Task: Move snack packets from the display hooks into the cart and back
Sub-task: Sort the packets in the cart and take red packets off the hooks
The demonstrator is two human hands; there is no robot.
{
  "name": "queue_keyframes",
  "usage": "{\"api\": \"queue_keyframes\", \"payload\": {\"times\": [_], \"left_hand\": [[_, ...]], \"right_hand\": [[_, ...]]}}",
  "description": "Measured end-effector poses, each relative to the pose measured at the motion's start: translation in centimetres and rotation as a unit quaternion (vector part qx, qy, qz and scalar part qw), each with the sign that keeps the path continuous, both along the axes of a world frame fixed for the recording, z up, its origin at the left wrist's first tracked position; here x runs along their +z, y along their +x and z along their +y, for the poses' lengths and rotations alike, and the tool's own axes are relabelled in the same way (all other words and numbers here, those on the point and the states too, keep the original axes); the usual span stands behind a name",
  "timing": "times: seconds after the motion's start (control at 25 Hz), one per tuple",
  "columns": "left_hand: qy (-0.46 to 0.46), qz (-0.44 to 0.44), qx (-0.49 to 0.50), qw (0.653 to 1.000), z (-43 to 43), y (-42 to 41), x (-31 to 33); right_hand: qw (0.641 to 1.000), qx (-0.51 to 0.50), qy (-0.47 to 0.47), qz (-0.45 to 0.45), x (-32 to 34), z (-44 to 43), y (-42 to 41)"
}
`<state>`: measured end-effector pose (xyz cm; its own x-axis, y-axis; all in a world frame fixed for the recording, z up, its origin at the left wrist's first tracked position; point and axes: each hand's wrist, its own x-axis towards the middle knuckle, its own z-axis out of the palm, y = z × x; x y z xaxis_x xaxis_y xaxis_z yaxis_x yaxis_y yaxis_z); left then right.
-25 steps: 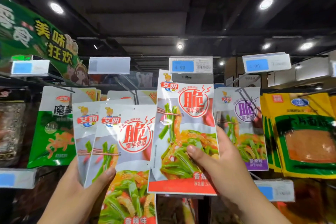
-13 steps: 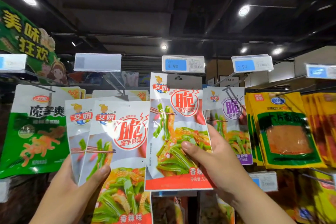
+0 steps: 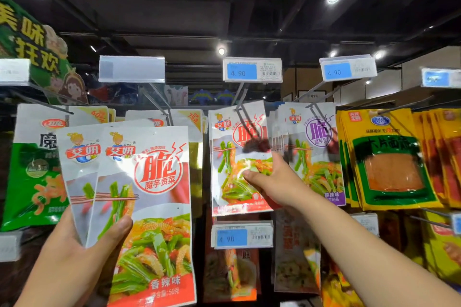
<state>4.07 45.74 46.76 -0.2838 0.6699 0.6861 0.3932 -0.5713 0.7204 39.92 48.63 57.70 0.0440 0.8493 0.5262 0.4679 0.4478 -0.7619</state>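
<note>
My left hand point(image 3: 74, 254) grips two white-and-red snack packets point(image 3: 149, 197), fanned out and held up in front of the left part of the display. My right hand point(image 3: 272, 182) reaches farther in and pinches a third matching packet point(image 3: 232, 169) at its right edge. That packet's top sits at the metal display hook point(image 3: 243, 112) under the middle price tag point(image 3: 252, 73); the packet is blurred, and I cannot tell whether the hook passes through its hole. The cart is out of view.
Green packets point(image 3: 32, 177) hang at the left, purple-label packets point(image 3: 319, 157) just right of my right hand, yellow packets point(image 3: 389, 159) farther right. Price tags stick out on hook arms above and below point(image 3: 242, 235). More packets hang on a lower row.
My right hand has pushed its packet up and deeper toward the hook under the middle price tag. My left hand has stayed up with its two packets, now larger in view.
</note>
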Motion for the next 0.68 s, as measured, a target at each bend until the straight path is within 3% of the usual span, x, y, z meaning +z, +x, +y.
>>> {"api": "queue_keyframes", "payload": {"times": [0.12, 0.28, 0.4, 0.48, 0.52, 0.6, 0.68], "left_hand": [[0.005, 0.004, 0.015, 1.0, -0.1, -0.6, -0.9], [-0.011, 0.006, -0.012, 1.0, -1.1, 0.9, -0.3], [0.012, -0.018, -0.046, 0.999, -2.0, 2.6, 0.8], [0.04, -0.056, -0.083, 0.994, -3.0, 4.2, 1.6], [0.043, -0.073, -0.105, 0.991, -3.3, 4.9, 2.0], [0.034, -0.094, -0.142, 0.985, -3.5, 6.3, 2.4], [0.039, -0.094, -0.172, 0.98, -3.4, 7.9, 2.7]], "right_hand": [[0.988, -0.072, -0.076, -0.115, 0.3, 2.6, -0.8], [0.961, -0.151, -0.085, -0.215, -0.1, 4.0, -2.1], [0.923, -0.201, -0.164, -0.285, -0.2, 2.5, -2.2], [0.905, -0.271, -0.086, -0.318, 0.0, -0.4, -2.0], [0.912, -0.281, 0.012, -0.298, -0.2, -2.0, -1.8], [0.963, -0.163, 0.124, -0.176, -1.3, -5.5, -1.4], [0.997, 0.03, 0.053, -0.05, -2.4, -9.2, -1.9]]}}
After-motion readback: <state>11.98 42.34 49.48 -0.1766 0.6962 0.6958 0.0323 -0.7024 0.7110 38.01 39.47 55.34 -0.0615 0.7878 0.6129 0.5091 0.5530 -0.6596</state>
